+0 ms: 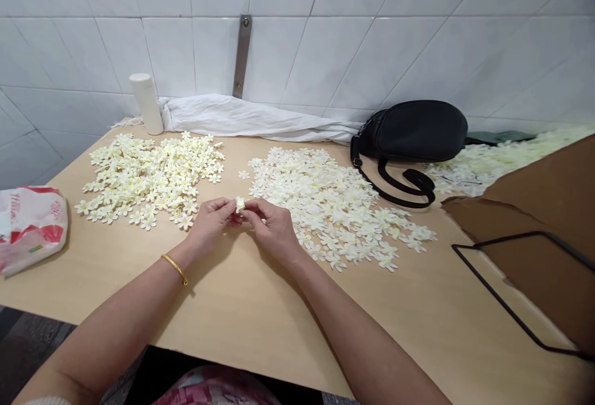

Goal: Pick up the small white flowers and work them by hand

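Between my two hands, over the middle of the table, is a small cream-white artificial flower [240,204]. My left hand [211,222] pinches it from the left, with a gold bangle on that wrist. From the right, my right hand [272,225] grips the same flower between thumb and forefinger. Beyond my left hand spreads a heap of yellowish-white flowers [153,172]. A second, whiter pile of flowers [320,200] lies behind and to the right of my right hand. How many petal layers the held flower has is too small to tell.
A white bottle [147,104] and a white cloth [251,116] stand along the tiled wall. The black bag [418,131] lies back right with its strap trailing. At right are a cardboard box [548,206] and a black wire frame [499,296]; at left, a red-white plastic packet [32,225].
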### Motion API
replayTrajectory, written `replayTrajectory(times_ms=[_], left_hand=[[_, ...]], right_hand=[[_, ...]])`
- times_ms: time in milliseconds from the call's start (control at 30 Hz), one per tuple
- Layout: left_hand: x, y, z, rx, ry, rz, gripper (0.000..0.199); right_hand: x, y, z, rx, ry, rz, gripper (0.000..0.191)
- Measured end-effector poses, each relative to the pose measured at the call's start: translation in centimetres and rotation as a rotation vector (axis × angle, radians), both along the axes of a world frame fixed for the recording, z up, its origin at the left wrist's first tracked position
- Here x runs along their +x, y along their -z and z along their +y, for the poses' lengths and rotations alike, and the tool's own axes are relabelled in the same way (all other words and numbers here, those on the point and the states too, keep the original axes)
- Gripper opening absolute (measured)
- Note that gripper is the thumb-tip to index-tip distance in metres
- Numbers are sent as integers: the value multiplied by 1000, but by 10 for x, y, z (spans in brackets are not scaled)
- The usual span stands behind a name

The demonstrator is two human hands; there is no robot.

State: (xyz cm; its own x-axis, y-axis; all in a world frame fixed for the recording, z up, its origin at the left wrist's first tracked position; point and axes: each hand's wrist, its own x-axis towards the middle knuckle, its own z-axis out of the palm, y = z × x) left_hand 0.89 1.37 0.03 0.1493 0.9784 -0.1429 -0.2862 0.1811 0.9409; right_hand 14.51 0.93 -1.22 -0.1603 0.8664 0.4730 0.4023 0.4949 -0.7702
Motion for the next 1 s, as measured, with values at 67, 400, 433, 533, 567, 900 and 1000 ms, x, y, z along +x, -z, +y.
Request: replayTrajectory(times_ms=[67, 400, 433, 533, 567, 900, 1000], left_hand=[[0, -2, -1, 25, 14, 33, 20], [-1, 1, 1, 39, 61, 18, 35], [-1, 3, 2, 36, 65, 6, 35], [-2, 6, 4, 34, 72, -18, 32], [-2, 6, 4, 28, 72, -27, 31], [-2, 2, 2, -69, 58, -32, 24], [-3, 2, 4, -69, 74, 8, 26]], right_hand=[[2, -1, 0, -48, -1, 2, 12], [6, -2, 1, 12, -32, -157, 18], [6, -2, 2, 30, -28, -181, 19], [5, -2, 2, 79, -27, -256, 21], [5, -2, 2, 96, -28, -279, 21], [3, -1, 2, 119, -44, -315, 21], [3, -3, 1, 80, -85, -296, 20]])
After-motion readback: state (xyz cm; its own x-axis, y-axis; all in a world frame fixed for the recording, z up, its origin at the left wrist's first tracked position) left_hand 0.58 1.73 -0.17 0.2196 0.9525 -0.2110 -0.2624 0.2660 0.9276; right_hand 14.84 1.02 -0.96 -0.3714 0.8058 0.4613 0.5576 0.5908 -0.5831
